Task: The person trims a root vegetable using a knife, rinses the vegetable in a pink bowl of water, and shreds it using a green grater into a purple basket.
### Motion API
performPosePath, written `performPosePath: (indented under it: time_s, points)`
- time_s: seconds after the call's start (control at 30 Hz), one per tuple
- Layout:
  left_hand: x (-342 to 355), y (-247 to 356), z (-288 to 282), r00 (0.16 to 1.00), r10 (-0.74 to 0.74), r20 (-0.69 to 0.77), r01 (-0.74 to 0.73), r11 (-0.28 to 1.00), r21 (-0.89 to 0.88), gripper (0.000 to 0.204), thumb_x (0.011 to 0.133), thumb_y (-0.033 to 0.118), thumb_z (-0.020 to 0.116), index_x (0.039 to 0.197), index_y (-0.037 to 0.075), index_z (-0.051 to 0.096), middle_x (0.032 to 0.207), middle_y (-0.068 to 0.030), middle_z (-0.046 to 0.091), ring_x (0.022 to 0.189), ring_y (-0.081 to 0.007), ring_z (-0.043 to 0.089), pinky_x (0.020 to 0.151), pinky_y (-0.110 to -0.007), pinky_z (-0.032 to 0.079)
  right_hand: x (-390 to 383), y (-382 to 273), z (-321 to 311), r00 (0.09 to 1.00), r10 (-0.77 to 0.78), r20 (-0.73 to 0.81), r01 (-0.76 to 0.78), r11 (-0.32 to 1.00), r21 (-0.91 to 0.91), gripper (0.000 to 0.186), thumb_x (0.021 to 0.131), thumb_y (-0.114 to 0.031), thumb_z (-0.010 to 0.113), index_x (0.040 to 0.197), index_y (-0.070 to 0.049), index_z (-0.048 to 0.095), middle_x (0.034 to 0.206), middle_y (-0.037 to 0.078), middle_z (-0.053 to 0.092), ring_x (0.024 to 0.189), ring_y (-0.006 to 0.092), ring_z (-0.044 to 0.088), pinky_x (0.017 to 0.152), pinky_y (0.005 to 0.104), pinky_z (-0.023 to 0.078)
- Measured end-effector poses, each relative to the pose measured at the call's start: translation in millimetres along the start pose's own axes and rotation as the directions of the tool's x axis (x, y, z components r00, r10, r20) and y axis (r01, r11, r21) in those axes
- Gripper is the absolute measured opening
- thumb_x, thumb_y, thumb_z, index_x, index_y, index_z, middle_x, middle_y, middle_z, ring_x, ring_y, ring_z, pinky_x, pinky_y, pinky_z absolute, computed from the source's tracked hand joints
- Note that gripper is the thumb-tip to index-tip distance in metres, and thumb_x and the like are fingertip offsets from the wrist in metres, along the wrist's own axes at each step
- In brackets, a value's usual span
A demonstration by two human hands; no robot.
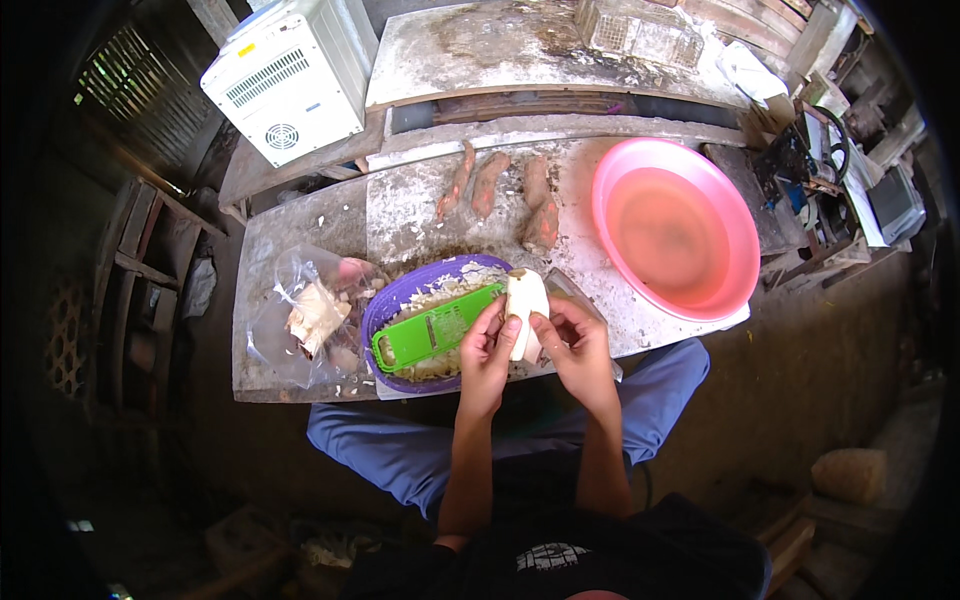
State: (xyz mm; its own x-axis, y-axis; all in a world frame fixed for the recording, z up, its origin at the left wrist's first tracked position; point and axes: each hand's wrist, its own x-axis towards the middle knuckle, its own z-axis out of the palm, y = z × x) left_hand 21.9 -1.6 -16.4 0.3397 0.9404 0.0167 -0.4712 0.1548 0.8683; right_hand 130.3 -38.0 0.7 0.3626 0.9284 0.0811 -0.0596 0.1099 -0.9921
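"How does the left grip [486, 352] stand?"
"Pinching a long, white, peeled root [526, 308], with the right grip [582, 350] pinching it too; the root sits between both."
"And around them?"
"Just left of the left grip, a flat green plastic grater [420, 338] lies over an oval purple plastic basin [377, 310]; a round pink plastic tub [733, 210] sits beyond the right grip."

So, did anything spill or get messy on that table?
Yes, a bit: small white scraps lie on the table outside the purple tub, which holds white shreds. The water in the pink basin also looks murky and brownish, not clear.
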Motion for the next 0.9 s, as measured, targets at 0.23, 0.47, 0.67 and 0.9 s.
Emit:
performPosePath:
  time_s: [0.23,0.47,0.67,0.9]
  points:
    - [-1.5,-5.6,0.2,0.997,0.068,-0.032,-0.065,0.992,0.105,0.038,0.087,0.007,0.054,0.121,-0.007,0.044,0.109,-0.0102,0.058,0.094,-0.0118,0.055,0.08,-0.024,0.044,0.2,3.2,0.4,0.988,-0.151,0.031,0.154,0.958,-0.242,0.012,0.084,0.0,0.053,0.094,0.005,0.057,0.076,0.001,0.05,0.062,0.0038,0.047,0.052,0.0184,0.038]
    - [-3.8,-0.8,3.1,1.0,0.017,-0.022,-0.016,0.999,0.041,0.039,0.087,0.008,0.054,0.121,-0.008,0.043,0.111,-0.013,0.056,0.098,-0.0139,0.054,0.084,-0.026,0.043,-1.3,8.1,1.6,0.996,-0.07,-0.05,0.057,0.975,-0.215,0.01,0.085,-0.002,0.053,0.089,0.004,0.059,0.071,-0.001,0.053,0.054,0.0024,0.046,0.049,0.0185,0.037]
    - [-0.2,-5.7,-5.8,1.0,-0.026,-0.003,0.025,0.998,-0.054,0.039,0.087,0.007,0.053,0.122,-0.008,0.043,0.113,-0.0126,0.055,0.1,-0.014,0.053,0.087,-0.026,0.042,2.1,4.2,6.7,0.998,0.038,-0.046,-0.035,0.997,0.076,0.009,0.084,-0.002,0.055,0.086,0.004,0.061,0.069,-0.001,0.056,0.058,0.0031,0.048,0.05,0.0198,0.038]
    - [2.8,-15.0,2.9,0.999,-0.038,-0.017,0.036,0.995,-0.098,0.037,0.086,0.006,0.055,0.12,-0.006,0.045,0.11,-0.0108,0.057,0.098,-0.013,0.054,0.084,-0.027,0.043,3.8,7.0,-1.6,0.996,-0.017,-0.09,0.018,1.0,0.012,0.01,0.085,-0.003,0.055,0.088,0.003,0.062,0.072,0.0,0.056,0.061,0.0037,0.047,0.052,0.0198,0.037]
